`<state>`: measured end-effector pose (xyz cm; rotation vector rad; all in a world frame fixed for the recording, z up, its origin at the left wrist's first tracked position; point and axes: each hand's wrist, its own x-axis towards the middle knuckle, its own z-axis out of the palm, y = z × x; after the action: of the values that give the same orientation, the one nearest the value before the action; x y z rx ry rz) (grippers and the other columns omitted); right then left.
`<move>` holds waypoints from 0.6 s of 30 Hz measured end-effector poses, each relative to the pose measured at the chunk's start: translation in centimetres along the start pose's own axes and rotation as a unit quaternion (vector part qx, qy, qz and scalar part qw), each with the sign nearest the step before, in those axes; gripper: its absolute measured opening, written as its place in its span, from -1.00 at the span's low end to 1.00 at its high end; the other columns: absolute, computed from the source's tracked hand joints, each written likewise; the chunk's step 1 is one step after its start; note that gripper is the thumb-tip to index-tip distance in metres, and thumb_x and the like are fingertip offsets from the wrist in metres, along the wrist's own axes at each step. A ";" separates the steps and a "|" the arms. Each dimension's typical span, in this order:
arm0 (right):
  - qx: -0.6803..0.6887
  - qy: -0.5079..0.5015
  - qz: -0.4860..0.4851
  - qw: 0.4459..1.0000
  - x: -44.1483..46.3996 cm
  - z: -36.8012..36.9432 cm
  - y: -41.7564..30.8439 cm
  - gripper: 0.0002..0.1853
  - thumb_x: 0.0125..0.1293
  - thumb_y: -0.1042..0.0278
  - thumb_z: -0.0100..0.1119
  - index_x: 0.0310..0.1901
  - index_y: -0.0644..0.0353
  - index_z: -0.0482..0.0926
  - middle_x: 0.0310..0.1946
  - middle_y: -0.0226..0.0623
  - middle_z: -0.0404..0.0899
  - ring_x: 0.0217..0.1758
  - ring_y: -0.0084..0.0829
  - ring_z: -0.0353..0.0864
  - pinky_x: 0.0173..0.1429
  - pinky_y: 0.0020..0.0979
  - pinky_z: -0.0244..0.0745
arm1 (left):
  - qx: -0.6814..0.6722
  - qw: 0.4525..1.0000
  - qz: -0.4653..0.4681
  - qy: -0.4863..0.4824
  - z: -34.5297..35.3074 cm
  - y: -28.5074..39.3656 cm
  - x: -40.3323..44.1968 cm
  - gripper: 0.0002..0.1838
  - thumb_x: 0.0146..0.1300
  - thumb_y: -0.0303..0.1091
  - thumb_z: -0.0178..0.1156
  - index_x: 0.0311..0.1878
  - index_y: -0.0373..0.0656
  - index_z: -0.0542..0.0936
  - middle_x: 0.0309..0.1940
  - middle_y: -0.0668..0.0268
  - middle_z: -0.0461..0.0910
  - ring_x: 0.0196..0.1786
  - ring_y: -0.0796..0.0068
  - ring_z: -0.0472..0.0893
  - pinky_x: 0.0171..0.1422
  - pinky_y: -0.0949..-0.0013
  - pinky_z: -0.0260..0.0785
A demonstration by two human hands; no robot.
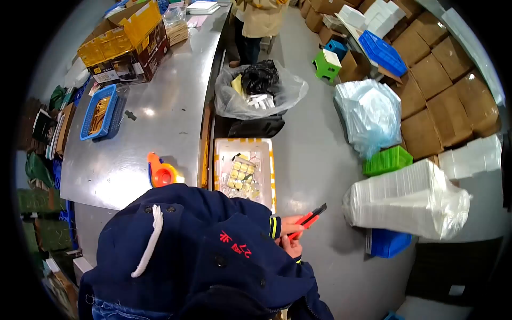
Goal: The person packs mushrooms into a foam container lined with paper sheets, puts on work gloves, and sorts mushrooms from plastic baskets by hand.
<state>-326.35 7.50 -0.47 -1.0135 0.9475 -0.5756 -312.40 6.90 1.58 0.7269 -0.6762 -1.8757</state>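
Observation:
Both hands are close together at the front of the navy jacket, right of the white box. My left hand [289, 225], the upper one in view, is closed on a red utility knife [305, 220]. The knife's dark end points up and to the right, away from the fingers. Just below, my right hand [292, 247] has its fingers closed round the lower end of the same red handle. The sleeves have yellow-striped cuffs. Part of the handle is hidden by the fingers.
A metal table [154, 128] on the left bears a blue basket [113, 114], a carton [128, 66] and an orange tool [161, 172]. A white box [270, 160] and a lined bin [224, 98] stand beside it. Wrapped white stacks [402, 202] are right; a person [261, 18] stands beyond.

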 end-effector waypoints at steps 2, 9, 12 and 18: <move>-0.021 -0.033 0.031 0.999 3.0 -3.2 -0.6 -0.84 0.26 0.42 -0.03 -0.31 0.36 0.45 -0.50 -0.29 0.52 -0.52 -0.54 0.48 -0.40 -0.58 0.38 | -0.036 0.998 0.044 -0.016 -1.8 -2.3 4.6 -0.68 0.21 -0.34 -0.07 0.03 -0.18 0.25 -0.49 0.31 0.34 -0.43 0.57 0.34 -0.32 0.47 0.25; 0.007 -0.077 0.059 0.995 14.4 -15.9 -4.0 -0.84 0.24 0.38 0.02 -0.33 0.32 0.46 -0.53 -0.31 0.51 -0.55 -0.54 0.47 -0.45 -0.62 0.33 | 0.051 0.998 0.013 0.041 -1.5 -0.7 20.4 -0.71 0.16 -0.38 -0.05 -0.05 -0.21 0.28 -0.51 0.35 0.38 -0.45 0.58 0.39 -0.37 0.51 0.27; 0.134 -0.088 0.075 0.984 20.1 -21.6 -7.0 -0.86 0.22 0.39 0.02 -0.34 0.31 0.45 -0.54 -0.31 0.50 -0.57 -0.55 0.45 -0.46 -0.63 0.33 | 0.036 0.995 0.012 0.095 -1.1 -0.1 29.7 -0.77 0.20 -0.31 -0.04 -0.13 -0.21 0.34 -0.50 0.35 0.39 -0.45 0.58 0.40 -0.40 0.52 0.29; -0.031 -0.211 0.144 0.966 27.4 -33.1 -11.2 -0.76 0.21 0.51 -0.01 -0.09 0.40 0.39 -0.44 -0.20 0.53 -0.42 -0.50 0.51 -0.33 -0.55 0.42 | -0.019 0.978 0.046 0.200 -1.9 3.5 40.1 -0.58 0.23 -0.14 -0.08 0.11 -0.11 0.25 -0.61 0.38 0.35 -0.61 0.63 0.39 -0.49 0.51 0.33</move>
<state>-341.52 -33.58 -7.83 -0.9812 0.7150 -0.0794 -322.82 -31.47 -4.79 0.9954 -0.4071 -1.5878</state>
